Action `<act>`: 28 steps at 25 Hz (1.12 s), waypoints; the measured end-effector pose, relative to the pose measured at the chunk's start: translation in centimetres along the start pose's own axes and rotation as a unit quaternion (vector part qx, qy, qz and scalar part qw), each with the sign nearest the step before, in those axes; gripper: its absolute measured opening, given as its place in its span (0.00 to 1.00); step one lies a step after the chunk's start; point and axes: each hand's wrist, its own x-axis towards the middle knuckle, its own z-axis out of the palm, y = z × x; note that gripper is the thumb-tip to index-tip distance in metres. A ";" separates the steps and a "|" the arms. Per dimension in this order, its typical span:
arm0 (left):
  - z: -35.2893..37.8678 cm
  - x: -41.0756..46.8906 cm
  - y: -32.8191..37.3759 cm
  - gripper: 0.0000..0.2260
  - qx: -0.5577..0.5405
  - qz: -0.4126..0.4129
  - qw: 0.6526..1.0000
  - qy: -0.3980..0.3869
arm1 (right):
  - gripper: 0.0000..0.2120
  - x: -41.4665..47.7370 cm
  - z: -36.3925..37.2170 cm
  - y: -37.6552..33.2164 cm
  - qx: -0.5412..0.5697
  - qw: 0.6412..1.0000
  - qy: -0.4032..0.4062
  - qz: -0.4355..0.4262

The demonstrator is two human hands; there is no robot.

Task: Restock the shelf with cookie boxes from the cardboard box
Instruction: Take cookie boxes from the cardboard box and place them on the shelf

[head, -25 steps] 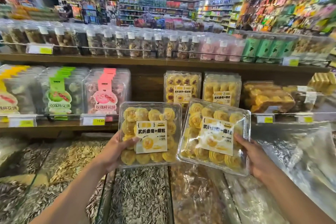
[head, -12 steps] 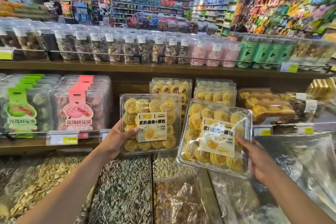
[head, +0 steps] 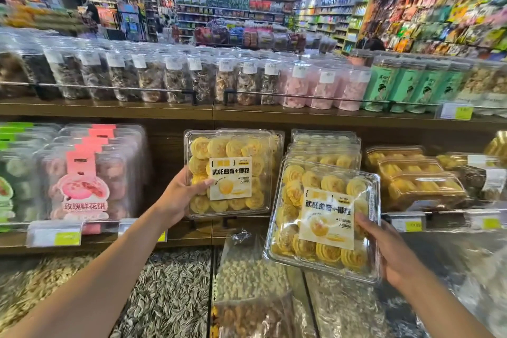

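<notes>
— Fingers, left hand (head: 175, 197)?
— Curled round a cookie box (head: 233, 151), thumb on its lid; it stands upright at the shelf (head: 186, 236) front.
— Right hand (head: 386, 252)?
— Grips a second box (head: 315, 189) by its lower right corner, tilted, just below the shelved stack (head: 325, 145), above the seed bins (head: 170, 291).

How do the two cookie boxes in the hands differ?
The left box is upright at the shelf; the right box is tilted, lower and nearer. The left hand grips its box's left edge; the right hand, its box's lower right corner. Both are clear, with yellow cookies and the same label.
</notes>
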 end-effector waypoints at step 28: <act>1.0 4.4 -3.6 0.26 0.352 0.002 0.919 0.177 | 0.11 2.9 0.4 0.7 0.015 1.000 -0.007 0.004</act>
